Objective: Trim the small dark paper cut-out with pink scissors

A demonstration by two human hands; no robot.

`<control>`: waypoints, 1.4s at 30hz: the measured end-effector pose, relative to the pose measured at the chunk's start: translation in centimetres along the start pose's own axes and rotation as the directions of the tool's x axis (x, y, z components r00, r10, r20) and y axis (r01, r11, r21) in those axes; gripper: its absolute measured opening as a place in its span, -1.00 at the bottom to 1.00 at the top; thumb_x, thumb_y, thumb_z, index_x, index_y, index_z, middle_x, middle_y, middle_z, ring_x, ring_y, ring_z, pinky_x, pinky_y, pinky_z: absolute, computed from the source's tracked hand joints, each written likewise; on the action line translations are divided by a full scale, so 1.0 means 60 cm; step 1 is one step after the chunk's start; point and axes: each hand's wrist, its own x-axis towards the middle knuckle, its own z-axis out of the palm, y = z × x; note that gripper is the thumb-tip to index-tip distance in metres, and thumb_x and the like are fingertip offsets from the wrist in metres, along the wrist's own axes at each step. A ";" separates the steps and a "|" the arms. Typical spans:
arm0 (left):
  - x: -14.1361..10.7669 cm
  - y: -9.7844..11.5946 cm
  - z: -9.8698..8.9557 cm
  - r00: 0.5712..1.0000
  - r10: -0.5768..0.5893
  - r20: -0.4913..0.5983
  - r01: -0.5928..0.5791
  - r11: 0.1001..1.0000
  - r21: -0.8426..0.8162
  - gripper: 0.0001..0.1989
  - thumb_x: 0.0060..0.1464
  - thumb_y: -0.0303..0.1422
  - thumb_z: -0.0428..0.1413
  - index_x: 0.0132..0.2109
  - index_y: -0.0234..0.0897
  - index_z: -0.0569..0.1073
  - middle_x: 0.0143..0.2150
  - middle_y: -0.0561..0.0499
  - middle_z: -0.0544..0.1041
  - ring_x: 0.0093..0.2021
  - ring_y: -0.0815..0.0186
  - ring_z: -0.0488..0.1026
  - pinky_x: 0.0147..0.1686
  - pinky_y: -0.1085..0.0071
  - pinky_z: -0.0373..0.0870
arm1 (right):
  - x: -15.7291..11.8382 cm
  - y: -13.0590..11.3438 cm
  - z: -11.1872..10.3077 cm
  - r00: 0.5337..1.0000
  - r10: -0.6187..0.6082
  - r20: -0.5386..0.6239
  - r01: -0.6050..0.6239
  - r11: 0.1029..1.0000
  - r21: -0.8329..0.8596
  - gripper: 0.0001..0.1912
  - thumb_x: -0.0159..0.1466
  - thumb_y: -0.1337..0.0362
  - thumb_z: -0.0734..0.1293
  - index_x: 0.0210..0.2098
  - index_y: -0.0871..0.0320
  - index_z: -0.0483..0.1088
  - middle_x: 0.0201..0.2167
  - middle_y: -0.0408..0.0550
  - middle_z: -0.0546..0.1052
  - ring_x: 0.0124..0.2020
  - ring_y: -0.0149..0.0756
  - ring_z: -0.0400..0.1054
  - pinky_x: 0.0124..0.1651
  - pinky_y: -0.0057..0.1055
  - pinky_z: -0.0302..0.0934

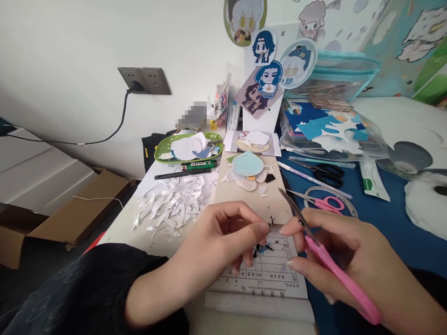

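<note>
My left hand (230, 232) is closed in a pinch around a small dark scrap (272, 220), mostly hidden by the fingertips. My right hand (352, 251) holds pink-handled scissors (340, 277), whose blades point up and away to the left. The fingers of the two hands are close together but apart. Beneath them lies an open printed booklet (272, 272) with black and blue snippets (261, 249) on it. Just beyond, a light blue paper oval (247, 164) rests on several small paper cutouts (249, 184).
White paper strips (174, 200) are heaped at left, below a green tray (160, 156) of cutouts. Pink scissors (330, 204), black scissors (328, 174) and a white-green tube (373, 179) lie on the blue mat at right. Behind stands a white board (249, 118) with character stickers.
</note>
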 end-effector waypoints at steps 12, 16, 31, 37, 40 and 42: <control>-0.002 -0.008 0.007 0.999 -0.030 0.042 0.032 0.998 -0.053 -0.85 -0.03 -0.34 0.21 -0.44 -0.35 0.45 -0.66 0.15 0.36 -0.68 0.54 0.23 -0.73 0.69 0.19 | 0.011 -0.009 0.030 0.880 -0.406 -0.246 0.336 0.900 -0.279 -0.86 0.13 0.39 0.40 -0.34 0.11 0.36 -0.39 -0.14 0.46 -0.54 -0.42 0.33 -0.53 -0.52 0.30; -0.002 -0.010 0.008 0.998 -0.040 0.044 0.042 0.998 -0.054 -0.84 -0.02 -0.32 0.21 -0.43 -0.34 0.46 -0.64 0.13 0.37 -0.67 0.53 0.24 -0.72 0.68 0.20 | 0.011 -0.008 0.029 0.861 -0.448 -0.240 0.363 0.873 -0.327 -0.86 0.14 0.43 0.38 -0.34 0.11 0.37 -0.41 -0.14 0.48 -0.55 -0.45 0.33 -0.50 -0.53 0.27; -0.004 -0.008 0.006 0.998 -0.043 0.041 0.044 0.999 -0.020 -0.82 -0.02 -0.31 0.20 -0.44 -0.33 0.42 -0.67 0.16 0.32 -0.69 0.53 0.22 -0.72 0.67 0.19 | 0.010 -0.012 0.012 0.941 -0.294 -0.168 0.270 0.951 -0.154 -0.87 0.11 0.43 0.34 -0.36 0.10 0.41 -0.47 -0.18 0.45 -0.62 -0.47 0.27 -0.59 -0.55 0.20; -0.006 -0.006 0.004 1.000 0.008 0.014 -0.007 0.999 -0.031 -0.84 0.02 -0.33 0.18 -0.44 -0.31 0.41 -0.66 0.17 0.33 -0.70 0.54 0.21 -0.73 0.68 0.18 | 0.000 -0.006 -0.003 0.987 0.066 0.145 -0.081 0.991 0.102 -0.93 0.10 0.32 0.35 -0.44 0.13 0.34 -0.67 -0.30 0.25 -0.63 -0.47 0.08 -0.56 -0.52 0.07; -0.006 -0.006 0.001 0.999 0.033 -0.006 -0.034 0.999 -0.032 -0.85 0.04 -0.32 0.18 -0.41 -0.30 0.42 -0.67 0.18 0.32 -0.69 0.54 0.20 -0.73 0.69 0.19 | 0.001 -0.007 0.002 0.972 0.125 0.198 -0.153 0.979 0.136 -0.94 0.04 0.38 0.34 -0.46 0.15 0.35 -0.67 -0.30 0.25 -0.62 -0.47 0.07 -0.55 -0.53 0.08; -0.006 -0.007 0.000 0.999 0.042 -0.021 -0.043 0.999 -0.029 -0.84 0.05 -0.32 0.17 -0.41 -0.30 0.42 -0.68 0.19 0.31 -0.69 0.54 0.19 -0.73 0.70 0.18 | 0.002 -0.012 0.004 0.964 0.144 0.225 -0.177 0.976 0.130 -0.92 0.02 0.43 0.32 -0.46 0.15 0.36 -0.66 -0.29 0.28 -0.61 -0.46 0.10 -0.54 -0.54 0.09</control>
